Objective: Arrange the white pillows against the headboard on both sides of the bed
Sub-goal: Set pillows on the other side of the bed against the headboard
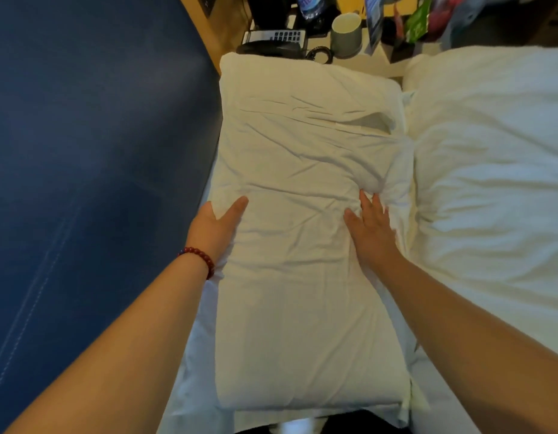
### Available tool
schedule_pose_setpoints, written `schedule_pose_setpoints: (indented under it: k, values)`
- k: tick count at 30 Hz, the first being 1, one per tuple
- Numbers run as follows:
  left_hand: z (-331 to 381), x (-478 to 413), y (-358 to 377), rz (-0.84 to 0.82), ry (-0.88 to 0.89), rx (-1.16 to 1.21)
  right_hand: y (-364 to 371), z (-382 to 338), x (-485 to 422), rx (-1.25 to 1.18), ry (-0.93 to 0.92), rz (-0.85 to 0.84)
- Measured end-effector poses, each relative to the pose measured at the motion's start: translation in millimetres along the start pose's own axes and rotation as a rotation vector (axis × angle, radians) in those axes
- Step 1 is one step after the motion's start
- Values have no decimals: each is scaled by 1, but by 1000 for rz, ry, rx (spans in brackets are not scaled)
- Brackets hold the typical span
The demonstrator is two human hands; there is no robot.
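A blue headboard (pixel 99 151) fills the left of the frame. The left hand (pixel 213 228) straddles the left edge of the pillow (pixel 302 292), thumb spread on top and fingers hidden, so I cannot tell its grip. The pillow lies centre frame along the headboard, long axis running top to bottom. The right hand (pixel 373 236) presses flat on it, fingers straight, near the duvet (pixel 490 183).

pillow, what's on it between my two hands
Only the bare, creased pillow lies between the left hand at its edge and the right hand flat on top, as the head view shows.
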State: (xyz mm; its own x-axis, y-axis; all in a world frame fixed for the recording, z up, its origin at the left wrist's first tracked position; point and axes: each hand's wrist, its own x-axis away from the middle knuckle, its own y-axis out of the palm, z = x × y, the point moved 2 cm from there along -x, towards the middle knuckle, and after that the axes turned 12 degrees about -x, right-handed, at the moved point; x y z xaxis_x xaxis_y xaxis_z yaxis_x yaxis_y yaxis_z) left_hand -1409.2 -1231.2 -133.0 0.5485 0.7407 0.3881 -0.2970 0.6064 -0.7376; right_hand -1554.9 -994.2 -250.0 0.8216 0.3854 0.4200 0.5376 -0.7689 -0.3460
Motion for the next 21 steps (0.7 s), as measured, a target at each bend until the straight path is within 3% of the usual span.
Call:
schedule_pose_setpoints:
  k: [4, 7, 12, 17, 21]
  values:
    - [32, 48, -16, -38, 89, 71, -14, -81, 58, -245, 3, 74]
    - [78, 83, -30, -146, 120, 372, -23, -144, 101, -182, -47, 72]
    - [150, 131, -11, -418, 155, 632, -84, -216, 127, -10, -15, 202]
    - [194, 169, 41, -660, 124, 831, -158, -218, 119, 156, 61, 398]
    - [197, 159, 71, -539, -18, 866, -202, -178, 125, 111, 73, 468]
